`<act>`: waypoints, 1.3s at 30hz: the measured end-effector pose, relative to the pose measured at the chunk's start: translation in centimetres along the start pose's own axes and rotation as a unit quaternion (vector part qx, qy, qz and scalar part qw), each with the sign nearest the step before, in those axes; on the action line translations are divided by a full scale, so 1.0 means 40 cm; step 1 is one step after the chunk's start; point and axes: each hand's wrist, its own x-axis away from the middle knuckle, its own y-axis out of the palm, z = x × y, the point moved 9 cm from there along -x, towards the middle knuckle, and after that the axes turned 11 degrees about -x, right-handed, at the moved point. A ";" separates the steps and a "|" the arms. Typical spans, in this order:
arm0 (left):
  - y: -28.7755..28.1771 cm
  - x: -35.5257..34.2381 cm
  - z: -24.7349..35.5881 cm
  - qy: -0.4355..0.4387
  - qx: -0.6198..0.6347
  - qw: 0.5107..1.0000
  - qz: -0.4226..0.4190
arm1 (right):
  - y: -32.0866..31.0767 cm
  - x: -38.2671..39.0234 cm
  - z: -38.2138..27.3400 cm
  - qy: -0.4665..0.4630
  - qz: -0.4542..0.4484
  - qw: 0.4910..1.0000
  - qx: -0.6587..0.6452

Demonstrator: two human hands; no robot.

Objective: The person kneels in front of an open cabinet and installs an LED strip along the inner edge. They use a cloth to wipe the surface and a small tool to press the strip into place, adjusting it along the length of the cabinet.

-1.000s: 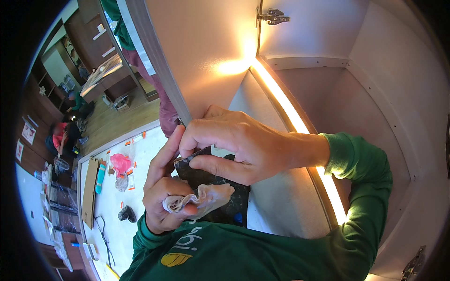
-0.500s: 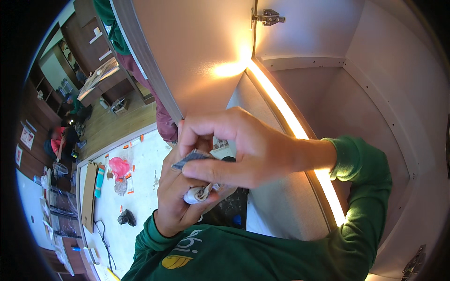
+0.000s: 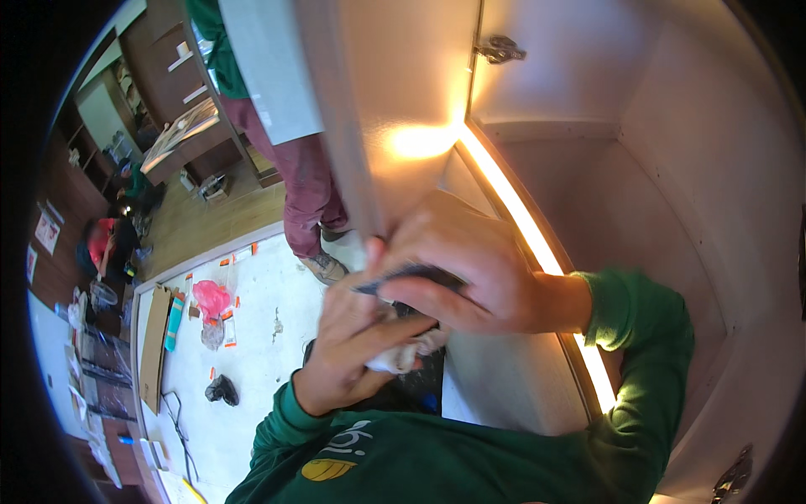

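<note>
In front of my chest, my two hands are close together beside the lower end of the open cabinet door (image 3: 403,84). My right hand (image 3: 474,260) is closed, pinching a small folded dark grey piece (image 3: 420,275) between thumb and fingers; whether it is sandpaper or cloth I cannot make out. A crumpled white rag (image 3: 395,359) sits in my left hand (image 3: 340,344), held between its fingers. The left fingertips reach up close to the grey piece. Motion blurs both hands, and whether the grey piece touches the door edge is unclear.
A glowing light strip (image 3: 512,193) runs along the cabinet's edge at right, with a metal hinge (image 3: 501,49) above. Beyond the door stands a person in maroon trousers (image 3: 306,185). A pink plastic bag (image 3: 211,297) and a cardboard strip (image 3: 154,349) lie on the white floor covering.
The door edge and both hands now appear farther right. My right fingers have curled further over the grey piece. More of the person behind the door shows.
</note>
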 end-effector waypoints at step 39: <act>-0.001 0.057 -0.133 0.213 -0.014 0.952 0.220 | -0.138 0.302 0.200 0.289 0.182 0.924 0.173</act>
